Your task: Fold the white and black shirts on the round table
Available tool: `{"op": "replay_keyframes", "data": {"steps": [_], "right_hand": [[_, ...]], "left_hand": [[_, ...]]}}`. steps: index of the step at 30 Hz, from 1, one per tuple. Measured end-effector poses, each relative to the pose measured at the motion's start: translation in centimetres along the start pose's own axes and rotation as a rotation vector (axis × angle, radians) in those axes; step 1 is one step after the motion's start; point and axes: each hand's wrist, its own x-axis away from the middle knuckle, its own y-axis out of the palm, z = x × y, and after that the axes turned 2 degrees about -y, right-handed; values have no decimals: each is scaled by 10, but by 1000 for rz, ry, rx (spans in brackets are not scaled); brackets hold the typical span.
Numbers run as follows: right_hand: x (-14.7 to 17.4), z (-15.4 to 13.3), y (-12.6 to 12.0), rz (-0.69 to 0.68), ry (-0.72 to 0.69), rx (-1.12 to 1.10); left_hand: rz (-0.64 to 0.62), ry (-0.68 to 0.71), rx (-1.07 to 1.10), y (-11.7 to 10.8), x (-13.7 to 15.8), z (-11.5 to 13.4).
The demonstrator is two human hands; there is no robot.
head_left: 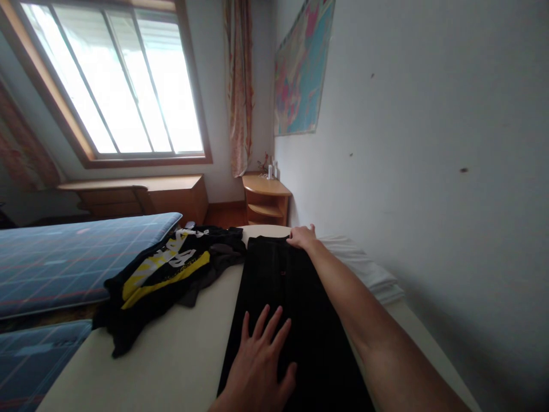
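Black trousers (pixel 268 286) lie stretched out lengthwise on the cream table-like surface, with the waistband at the far end. My left hand (pixel 261 363) is open over the near part of them, palm down and fingers spread. At the far right corner of the waistband, my right hand (pixel 302 236) has its fingers closed on the cloth edge. A small reddish mark shows near the middle of the trousers. To their left lies a rumpled black T-shirt (pixel 160 272) with yellow and white print.
Folded white cloth (pixel 364 266) lies between the trousers and the wall (pixel 412 171). Blue plaid mattresses (pixel 86 260) take up the left side. Beyond are a wooden corner shelf (pixel 266 186), a long wooden desk (pixel 175 183) and a window.
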Motion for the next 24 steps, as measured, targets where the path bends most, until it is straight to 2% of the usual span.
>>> {"op": "replay_keyframes", "data": {"steps": [5, 8, 11, 17, 21, 24], "right_hand": [[-2, -2, -4, -47, -34, -72], [-2, 1, 0, -23, -34, -94], [5, 5, 12, 39, -38, -68], [26, 8, 41, 118, -137, 31], [23, 8, 45, 149, -35, 72], [13, 9, 42, 90, 68, 75]], "left_hand": [[-20, -6, -4, -1, 0, 0], [1, 1, -3, 0, 1, 1], [10, 1, -3, 1, 2, 1], [-21, 2, 1, -3, 1, 3], [-65, 10, 10, -8, 0, 5], [-70, 19, 9, -8, 0, 3]]}}
